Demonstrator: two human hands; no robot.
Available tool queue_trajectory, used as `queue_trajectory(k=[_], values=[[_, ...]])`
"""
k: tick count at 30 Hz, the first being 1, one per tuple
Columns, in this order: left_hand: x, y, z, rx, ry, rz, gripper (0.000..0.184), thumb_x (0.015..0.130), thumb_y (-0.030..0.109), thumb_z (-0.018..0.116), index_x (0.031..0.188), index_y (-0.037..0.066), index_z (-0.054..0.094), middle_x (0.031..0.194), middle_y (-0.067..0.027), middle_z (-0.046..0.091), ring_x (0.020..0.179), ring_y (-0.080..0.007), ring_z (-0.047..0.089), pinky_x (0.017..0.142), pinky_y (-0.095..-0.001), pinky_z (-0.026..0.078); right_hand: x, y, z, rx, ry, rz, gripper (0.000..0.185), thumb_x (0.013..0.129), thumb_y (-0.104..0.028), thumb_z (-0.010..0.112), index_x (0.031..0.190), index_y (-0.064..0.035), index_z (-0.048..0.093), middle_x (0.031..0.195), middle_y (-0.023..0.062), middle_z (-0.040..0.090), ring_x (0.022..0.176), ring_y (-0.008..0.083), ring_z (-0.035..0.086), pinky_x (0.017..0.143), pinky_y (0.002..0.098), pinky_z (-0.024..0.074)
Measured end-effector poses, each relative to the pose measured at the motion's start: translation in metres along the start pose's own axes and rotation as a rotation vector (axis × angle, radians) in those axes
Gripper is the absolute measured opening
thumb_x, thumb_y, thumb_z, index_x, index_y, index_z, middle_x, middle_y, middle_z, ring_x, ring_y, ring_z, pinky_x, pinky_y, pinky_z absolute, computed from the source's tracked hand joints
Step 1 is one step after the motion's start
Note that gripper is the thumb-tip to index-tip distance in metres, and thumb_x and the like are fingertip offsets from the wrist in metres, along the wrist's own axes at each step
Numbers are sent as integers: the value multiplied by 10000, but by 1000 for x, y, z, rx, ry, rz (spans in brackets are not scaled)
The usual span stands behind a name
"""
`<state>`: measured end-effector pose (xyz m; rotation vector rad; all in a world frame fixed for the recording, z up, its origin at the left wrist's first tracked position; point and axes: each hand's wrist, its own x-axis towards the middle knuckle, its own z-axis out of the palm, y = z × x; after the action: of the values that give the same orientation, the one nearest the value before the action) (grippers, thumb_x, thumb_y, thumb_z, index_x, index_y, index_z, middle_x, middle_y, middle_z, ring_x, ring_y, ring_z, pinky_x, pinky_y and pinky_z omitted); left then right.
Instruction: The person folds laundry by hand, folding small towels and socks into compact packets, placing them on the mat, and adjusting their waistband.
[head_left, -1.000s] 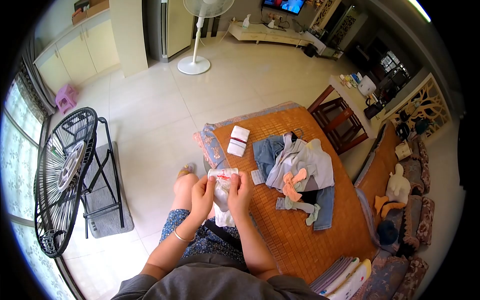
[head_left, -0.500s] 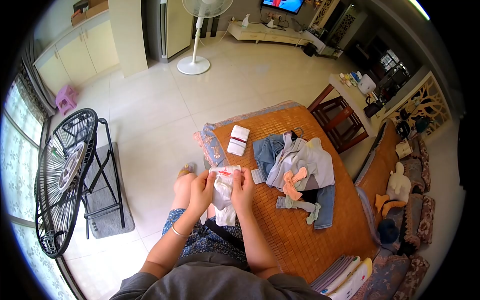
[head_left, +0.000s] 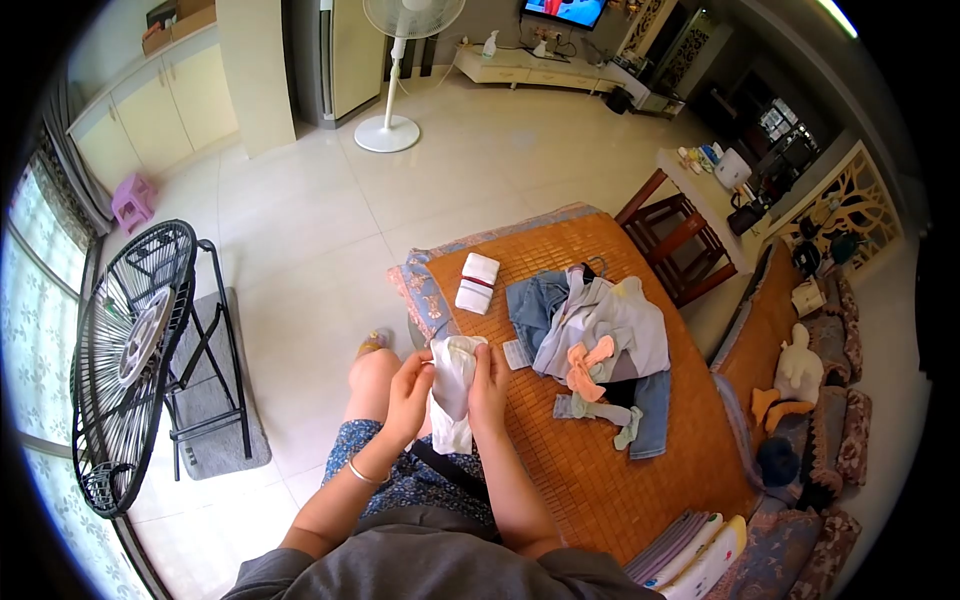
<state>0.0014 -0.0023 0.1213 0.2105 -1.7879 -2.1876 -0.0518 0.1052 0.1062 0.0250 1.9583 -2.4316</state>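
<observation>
Above my lap hangs a white sock [head_left: 453, 385], its toe end pointing down towards my shorts. My left hand [head_left: 408, 395] pinches its upper left edge with thumb and fingers. On the other side my right hand [head_left: 487, 392] grips it near the top, thumb in front. To the right, on the woven mat [head_left: 560, 480], lies a heap with a light grey top [head_left: 610, 325], blue jeans [head_left: 650, 410], a peach sock [head_left: 588, 365] and a green-grey sock [head_left: 625, 425]. Beyond my hands rests a folded white bundle [head_left: 478, 282] with a dark red stripe.
A black corded round chair [head_left: 135, 350] stands at the left on a grey rug [head_left: 225, 440]. A white fan [head_left: 388, 130] is on the tiled floor ahead. Folded cloths [head_left: 690, 555] lie near my right side. A wooden chair [head_left: 680, 235] and a plush toy [head_left: 798, 365] are further right.
The sock has turned in my hands, so the red print at its top no longer shows. My left hand has shifted slightly down and left; my right has barely moved.
</observation>
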Motion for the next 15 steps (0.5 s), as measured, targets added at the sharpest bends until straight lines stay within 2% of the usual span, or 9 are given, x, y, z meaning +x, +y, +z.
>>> queue_trajectory(k=[2,4,7,9,13,15], values=[[-1,-24,-1,-69,-20,-48,190,929,70,466,1093,-10,518,755,22,539,711,-39,479,607,-187,385,1,-2,2,-66,9,-54,270,972,-223,448,797,-31,521,722,-19,486,668,52,414,604,223,360],[0,-26,-1,-96,-15,-70,208,913,44,497,1115,-10,504,752,21,551,666,-41,478,568,-176,376,1,-2,2,-176,26,-108,284,966,-212,461,771,-12,515,644,-11,474,591,64,411,532,239,349],[2,-22,0,-86,-8,-65,184,908,36,521,1086,-13,523,740,22,562,619,-34,465,531,-170,360,0,-5,2,-199,44,-105,264,959,-208,475,797,-7,530,641,15,494,585,91,436,544,253,372],[5,-18,-4,273,40,21,157,909,48,536,1053,-17,544,724,27,563,602,-26,449,524,-171,356,7,-1,-4,-262,69,-166,254,956,-204,481,807,-5,536,647,26,506,585,97,446,546,257,378],[8,-27,-3,205,56,11,141,906,49,545,1028,-22,556,733,24,567,614,-26,448,527,-175,359,10,-2,-2,-342,121,-237,235,945,-186,499,819,8,540,660,53,531,598,107,473,553,273,393],[10,-27,0,47,58,-55,159,916,86,538,1035,-17,555,735,19,557,625,-36,451,527,-184,364,12,1,2,-304,116,-242,230,945,-180,499,822,10,541,664,58,534,602,108,476,557,275,396]])
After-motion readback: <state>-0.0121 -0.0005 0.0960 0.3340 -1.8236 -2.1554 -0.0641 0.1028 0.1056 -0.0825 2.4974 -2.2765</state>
